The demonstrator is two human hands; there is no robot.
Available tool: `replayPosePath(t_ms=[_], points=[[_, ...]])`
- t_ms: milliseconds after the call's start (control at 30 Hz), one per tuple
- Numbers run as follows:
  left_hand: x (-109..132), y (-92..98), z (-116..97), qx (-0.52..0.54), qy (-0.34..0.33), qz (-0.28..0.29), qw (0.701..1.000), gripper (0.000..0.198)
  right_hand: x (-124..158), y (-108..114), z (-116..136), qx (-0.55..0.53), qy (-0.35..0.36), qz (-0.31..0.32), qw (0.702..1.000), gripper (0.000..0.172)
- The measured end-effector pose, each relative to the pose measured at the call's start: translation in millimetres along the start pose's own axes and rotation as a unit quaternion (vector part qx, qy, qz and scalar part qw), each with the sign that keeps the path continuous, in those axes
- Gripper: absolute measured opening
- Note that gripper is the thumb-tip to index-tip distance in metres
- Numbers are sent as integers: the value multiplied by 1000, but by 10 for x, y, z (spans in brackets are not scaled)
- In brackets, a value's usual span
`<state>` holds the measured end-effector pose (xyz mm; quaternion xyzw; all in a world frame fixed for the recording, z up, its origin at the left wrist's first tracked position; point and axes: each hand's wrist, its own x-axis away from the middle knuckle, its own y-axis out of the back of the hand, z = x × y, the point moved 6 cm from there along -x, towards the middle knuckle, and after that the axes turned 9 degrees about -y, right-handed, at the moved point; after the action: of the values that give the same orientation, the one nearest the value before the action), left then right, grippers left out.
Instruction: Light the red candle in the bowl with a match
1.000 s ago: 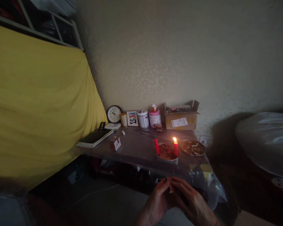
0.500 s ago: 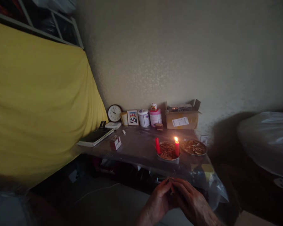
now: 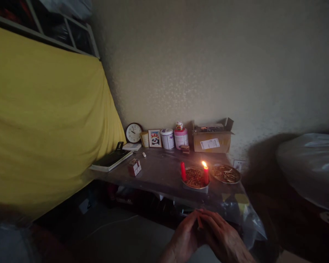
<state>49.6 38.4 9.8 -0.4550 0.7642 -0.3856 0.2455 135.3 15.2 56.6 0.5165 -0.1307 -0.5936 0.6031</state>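
My left hand [image 3: 184, 238] and my right hand [image 3: 224, 239] are pressed together low in the view, just in front of the table's near edge. Their fingertips pinch a small thin reddish object [image 3: 199, 221] that I cannot make out in the dim light. Beyond them a round metal dish [image 3: 194, 178] holds a lit red candle [image 3: 205, 173] and an unlit red candle [image 3: 183, 170]. A second metal dish [image 3: 226, 174] with several spent sticks lies to its right.
The dark table [image 3: 159, 171] carries a small patterned box [image 3: 134, 167], a book [image 3: 111, 160], a clock [image 3: 133, 132], a framed picture [image 3: 155, 138], two jars [image 3: 174, 138] and a cardboard box [image 3: 211, 139]. Yellow cloth [image 3: 44, 120] hangs left. A plastic-wrapped bulk [image 3: 309, 168] sits right.
My hands stay together and have sunk slightly lower in the view; the view has shifted a little. The candle keeps burning.
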Motion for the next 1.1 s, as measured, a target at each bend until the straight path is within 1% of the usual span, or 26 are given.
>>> replayPosePath(t_ms=[133,233,367,467,533,633,733,833,900,1000,1100], points=[[1,-65,-1,26,7,16,999,20,-4,-18,-15,21,-8,-4,1000,31],[5,-54,0,29,9,11,999,19,-8,-7,-8,18,-16,8,1000,29],[5,-34,-8,28,7,11,1000,19,-23,29,-2,-24,-32,48,998,31],[4,0,19,39,29,-5,999,19,-40,56,-33,-68,-48,62,995,24],[3,60,67,16,55,-26,998,24,-45,50,-67,-81,-52,66,993,27],[-5,184,161,-44,97,-48,993,32,-30,-1,-135,-61,-55,65,994,27],[-18,298,219,-82,116,-73,987,31,4,-95,-192,-27,-48,72,996,22],[-21,353,220,-131,118,-93,980,29,28,-179,-235,9,-41,83,996,19],[-20,356,209,-160,115,-98,975,29,36,-209,-258,32,-44,92,994,18],[-22,348,225,-175,123,-88,973,30,43,-222,-272,51,-51,106,992,17],[-28,393,263,-194,133,-85,968,33,43,-209,-257,53,-53,109,991,16]])
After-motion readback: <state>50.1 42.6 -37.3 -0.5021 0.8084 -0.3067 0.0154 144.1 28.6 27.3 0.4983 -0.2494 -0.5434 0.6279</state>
